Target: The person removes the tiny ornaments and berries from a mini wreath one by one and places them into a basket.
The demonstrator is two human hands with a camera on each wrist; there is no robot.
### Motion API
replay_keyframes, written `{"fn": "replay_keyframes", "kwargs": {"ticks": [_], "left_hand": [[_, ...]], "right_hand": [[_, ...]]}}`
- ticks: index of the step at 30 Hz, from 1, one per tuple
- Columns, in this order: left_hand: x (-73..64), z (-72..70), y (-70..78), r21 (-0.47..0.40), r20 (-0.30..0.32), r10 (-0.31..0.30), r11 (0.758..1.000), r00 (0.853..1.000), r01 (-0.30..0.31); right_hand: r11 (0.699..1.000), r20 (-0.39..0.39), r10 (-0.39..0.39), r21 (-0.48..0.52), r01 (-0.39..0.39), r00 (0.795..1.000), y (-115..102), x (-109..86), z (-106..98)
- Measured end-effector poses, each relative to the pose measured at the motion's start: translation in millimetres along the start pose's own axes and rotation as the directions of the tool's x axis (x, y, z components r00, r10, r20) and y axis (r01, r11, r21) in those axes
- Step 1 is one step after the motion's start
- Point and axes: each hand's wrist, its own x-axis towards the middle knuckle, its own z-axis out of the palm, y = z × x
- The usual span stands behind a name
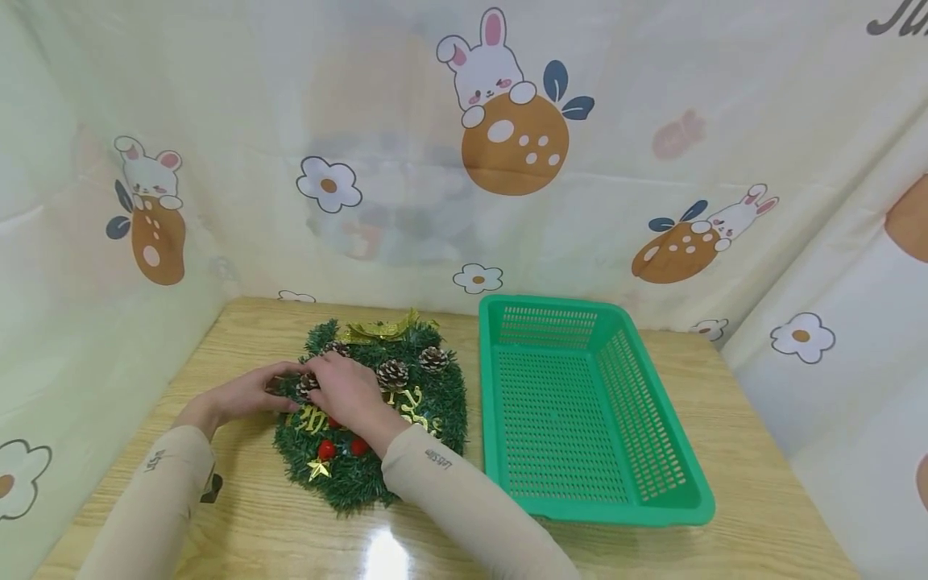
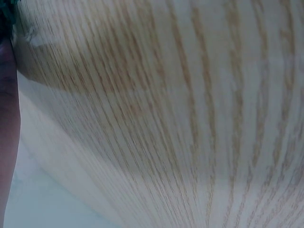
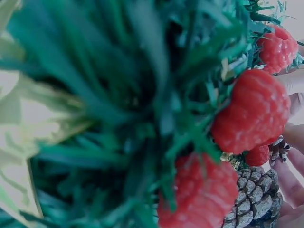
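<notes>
A green Christmas wreath (image 1: 449, 403) lies on the table, trimmed with pine cones (image 1: 392, 374), red berries (image 1: 326, 449), gold lettering and a gold star (image 1: 318, 469). At its left edge my left hand (image 1: 250, 395) grips the greenery between thumb and curved fingers. My right hand (image 1: 346, 391) reaches over the wreath and pinches a pine cone (image 1: 306, 385) at that same edge. Close up in the right wrist view, fingers lie beside a pine cone (image 3: 256, 197) and red berries (image 3: 254, 111). In the left wrist view only a finger (image 2: 8, 114) shows, against the greenery.
A green plastic basket (image 1: 487, 403) with slotted walls stands right of the wreath. A gold ribbon bow (image 1: 380, 330) sits at the wreath's far edge. Behind the wooden table (image 1: 732, 451) hangs a patterned curtain (image 1: 406, 266), which also borders both sides.
</notes>
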Motion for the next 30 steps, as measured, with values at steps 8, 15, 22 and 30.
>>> {"fn": "replay_keyframes", "kwargs": {"ticks": [8, 15, 22, 30], "left_hand": [[-1.2, -1.3, 0.3, 0.010, -0.005, -0.012, 1.000, 1.000, 0.013], [-2.9, -0.3, 2.9, 0.008, -0.004, -0.025, 1.000, 1.000, 0.025], [-1.5, -1.1, -1.8, 0.008, -0.011, -0.030, 1.000, 0.999, 0.030], [0.9, 0.0, -2.6, -0.004, -0.012, -0.006, 1.000, 1.000, 0.006]], "right_hand": [[0.999, 0.037, 0.015, -0.042, -0.013, 0.999, -2.0, 0.6, 1.7], [1.000, 0.022, 0.011, -0.028, -0.011, 1.000, -1.5, 0.6, 0.8], [0.997, -0.001, 0.010, 0.081, -0.010, 1.000, 3.5, 0.2, -2.5], [0.987, -0.013, -0.011, 0.163, 0.013, 1.000, 3.8, -0.9, -2.1]]}}
